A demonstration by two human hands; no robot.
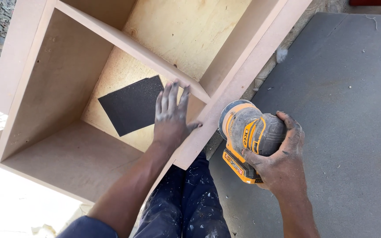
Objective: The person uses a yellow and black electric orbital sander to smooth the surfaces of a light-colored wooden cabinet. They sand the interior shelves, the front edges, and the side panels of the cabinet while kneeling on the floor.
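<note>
Pale brown board makes up the open cabinet box [62, 79] lying in front of me, the biggest thing here, with a shelf divider [128, 46] running across it and a lighter plywood back panel [190, 31] behind. To its right spreads a grey mat [345, 110], speckled with dust, and below the box my legs show in dark blue trousers [190, 202] flecked with paint.

My left arm reaches up from the lower left, forearm straight, wrist flat. My left hand [171, 117] lies open, palm down, fingers together and pointing up the box, thumb spread out to the right so it rests on the edge of the cabinet's side panel [243, 75]. It grips nothing; it just presses on the wood at the corner where the divider meets that side.

My right arm comes in from the lower right, wrist bent inward. My right hand [278, 154], dusty and dark, is closed over the black top of an orange and black orbital sander [248, 132], fingers wrapped over its far side. The sander is tipped on its side, its round pad turned toward the outer face of the side panel, just beside it; I cannot tell if it touches.

A dark sheet of sandpaper [131, 105] lies flat inside the box, just left of my left fingers.
</note>
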